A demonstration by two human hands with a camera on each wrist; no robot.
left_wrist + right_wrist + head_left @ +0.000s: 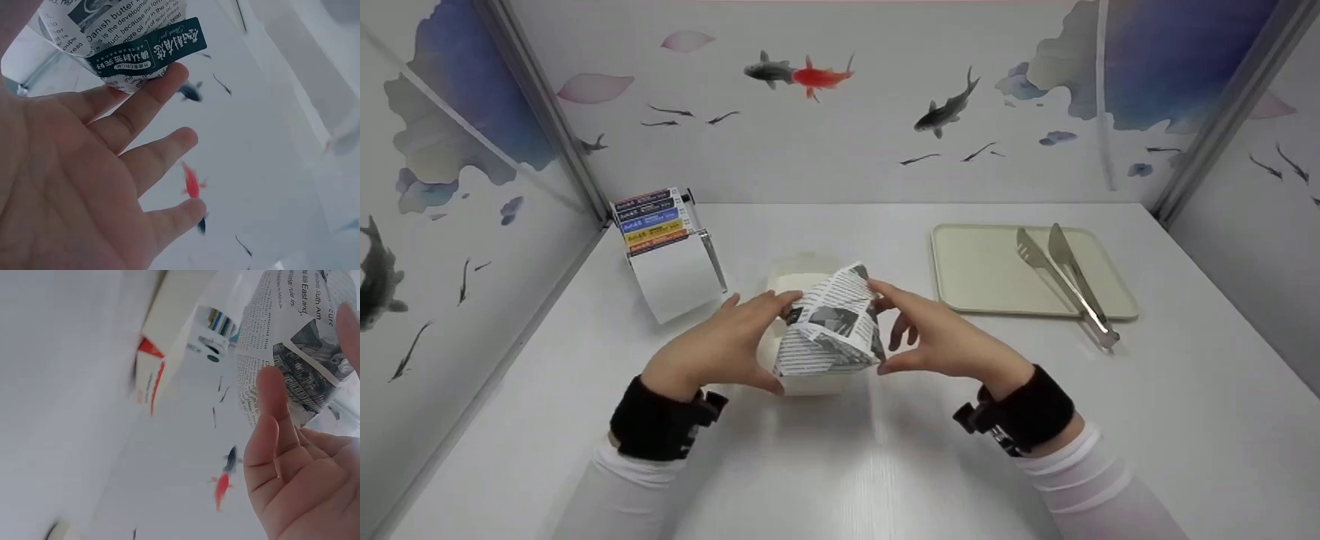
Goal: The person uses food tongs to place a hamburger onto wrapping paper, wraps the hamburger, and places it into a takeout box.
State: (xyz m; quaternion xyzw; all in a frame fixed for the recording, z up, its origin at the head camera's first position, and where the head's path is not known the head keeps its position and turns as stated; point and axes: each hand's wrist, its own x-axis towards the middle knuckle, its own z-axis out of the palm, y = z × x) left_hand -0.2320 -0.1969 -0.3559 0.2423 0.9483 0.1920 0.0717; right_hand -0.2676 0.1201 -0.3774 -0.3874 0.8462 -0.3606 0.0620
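A paper-wrapped packet point(832, 319) with newspaper print is held between my two hands, above a pale open box point(810, 385). My left hand point(720, 345) grips its left side, thumb toward me and fingertips at the far edge. On the packet's side, a dark green sticker point(149, 50) shows in the left wrist view, with the middle fingertip at its lower edge. My right hand point(941, 337) grips the right side between thumb and index finger. The other right fingers are bent beside the paper. Whatever is inside the packet is hidden.
A stand of sticker labels point(671, 255) with coloured strips is at the back left. At the back right lies a cream tray point(975, 274), with metal tongs point(1076, 289) resting across it and over its front edge. Printed walls point(840, 150) enclose the white table point(870, 480).
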